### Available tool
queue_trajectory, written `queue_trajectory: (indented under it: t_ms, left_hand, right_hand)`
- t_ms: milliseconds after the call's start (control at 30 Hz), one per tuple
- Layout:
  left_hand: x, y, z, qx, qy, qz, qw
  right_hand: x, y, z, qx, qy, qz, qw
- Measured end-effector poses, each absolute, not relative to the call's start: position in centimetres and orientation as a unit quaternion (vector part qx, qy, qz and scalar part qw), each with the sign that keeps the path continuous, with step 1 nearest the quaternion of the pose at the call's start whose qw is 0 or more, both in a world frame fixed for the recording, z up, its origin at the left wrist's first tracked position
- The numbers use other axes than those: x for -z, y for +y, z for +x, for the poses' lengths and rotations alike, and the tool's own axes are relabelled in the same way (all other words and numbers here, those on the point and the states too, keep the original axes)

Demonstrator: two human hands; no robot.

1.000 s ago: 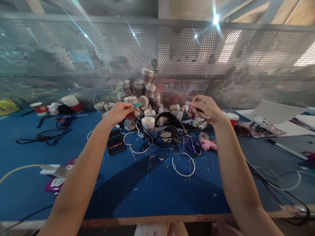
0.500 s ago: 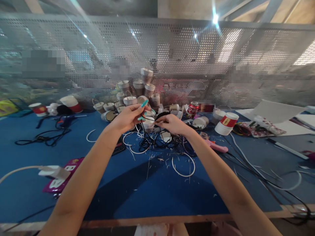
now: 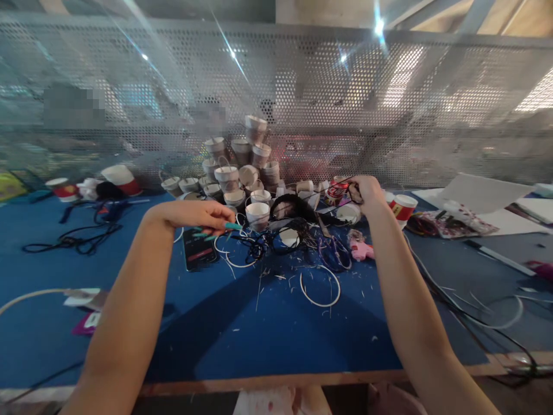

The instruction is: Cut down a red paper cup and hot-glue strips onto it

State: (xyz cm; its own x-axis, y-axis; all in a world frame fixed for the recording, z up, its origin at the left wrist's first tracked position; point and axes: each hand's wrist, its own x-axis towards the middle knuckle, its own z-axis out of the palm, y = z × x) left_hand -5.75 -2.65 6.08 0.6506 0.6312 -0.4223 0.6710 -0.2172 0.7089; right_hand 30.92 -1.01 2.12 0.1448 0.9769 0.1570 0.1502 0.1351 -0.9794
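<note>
My left hand [image 3: 207,218], with long teal nails, hovers over a dark phone [image 3: 199,251], palm down. Its fingers are a little apart and nothing shows in them. To its right, a small white cup [image 3: 258,215] with a thin loop handle stands upright among black cord [image 3: 254,249] and white cord pieces. My right hand [image 3: 368,191] is raised near a red drink can [image 3: 337,190], fingers closed on thin black cord [image 3: 355,195] that forms a dark loop beside them. Scissors [image 3: 334,253] with blue-purple handles lie below, next to a black fuzzy bundle [image 3: 296,206].
Stacked small cups [image 3: 239,153] rise before a perforated metal screen [image 3: 311,104]. A pink tool [image 3: 362,249], probably a glue gun, lies right of the scissors. A white cord ring [image 3: 320,288] and clippings lie on the blue tabletop [image 3: 276,346]. Red-and-white paper cups [image 3: 404,208] stand at right.
My hands have parted from the middle: the left moved left and lower, the right moved right and up. The small white cup now shows clear of my fingers, and the phone is uncovered.
</note>
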Motion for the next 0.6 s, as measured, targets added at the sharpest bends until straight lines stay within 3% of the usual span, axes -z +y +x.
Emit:
queue_trajectory:
  t_ms: [67, 167, 267, 400, 600]
  left_hand:
    - [-5.7, -2.3, -5.5, -0.09, 0.424, 0.777, 0.457]
    - [-4.9, -2.3, -3.8, -0.285, 0.426, 0.719, 0.47]
    - [-4.6, -3.4, -1.5, -0.348, 0.386, 0.666, 0.535]
    - [-5.0, -5.4, 0.7, -0.275, 0.377, 0.661, 0.588]
    - [-4.8, -5.4, 0.4, -0.299, 0.375, 0.699, 0.531]
  right_hand:
    - [-2.7, -1.8, 30.8, -0.434, -0.558, -0.498, 0.503]
    - [-3.4, -3.5, 28.8, -0.521, -0.676, -0.38, 0.357]
    - [-3.6, -5.2, 25.3, -0.52, -0.745, -0.351, 0.228]
    - [-2.5, -6.2, 21.2, -0.412, -0.806, -0.358, 0.231]
    - [-1.1, -4.5, 20.8, -0.386, -0.78, -0.387, 0.305]
